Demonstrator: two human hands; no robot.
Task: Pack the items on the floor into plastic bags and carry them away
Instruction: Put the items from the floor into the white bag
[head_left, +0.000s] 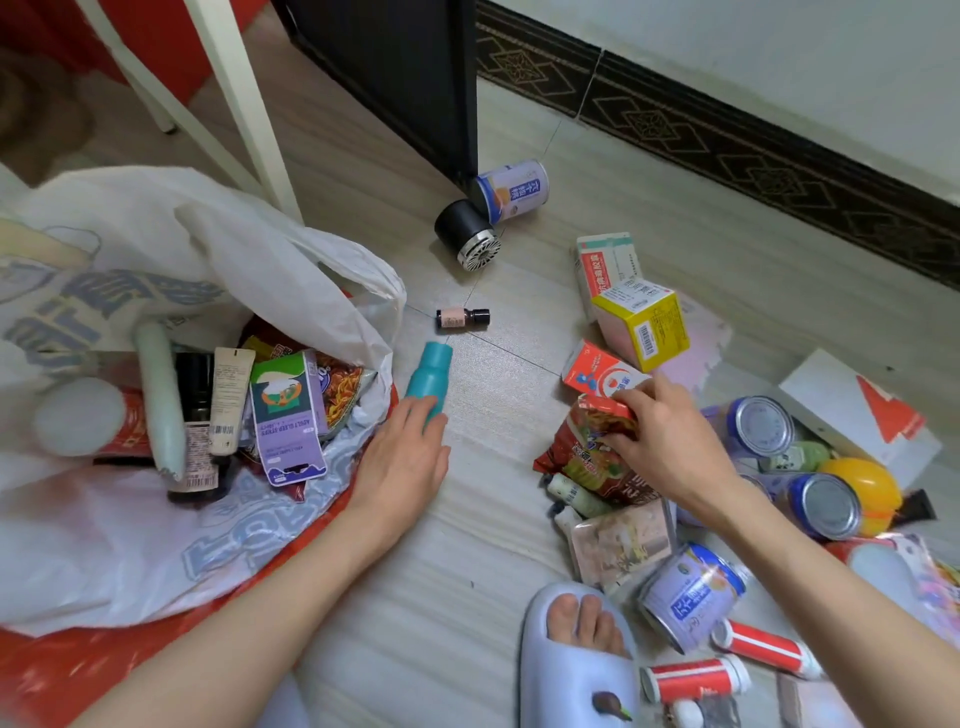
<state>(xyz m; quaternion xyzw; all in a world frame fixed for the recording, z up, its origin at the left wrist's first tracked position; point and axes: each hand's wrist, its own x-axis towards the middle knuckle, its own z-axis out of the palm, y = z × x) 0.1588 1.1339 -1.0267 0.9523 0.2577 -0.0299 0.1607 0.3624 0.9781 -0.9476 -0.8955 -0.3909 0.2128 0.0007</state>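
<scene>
A white plastic bag (156, 249) lies open on the floor at left, over a red bag (62, 670), with tubes, a dark bottle and snack packets spilling from its mouth. My left hand (402, 457) reaches a teal bottle (430, 371) lying beside the bag, fingers curling round its lower end. My right hand (660, 441) pinches the top of a red noodle packet (582, 447) in the pile at right. Around it lie a red-white carton (597, 371), a yellow box (644, 327), blue cans (688, 597) and red-white tubes (696, 678).
A small pink vial (462, 318), a black cylinder (467, 234) and another can (511, 189) lie near a dark cabinet (395, 78). A white chair leg (244, 104) stands behind the bag. My slippered foot (576, 654) is at the bottom. A white box (857, 415) sits at right.
</scene>
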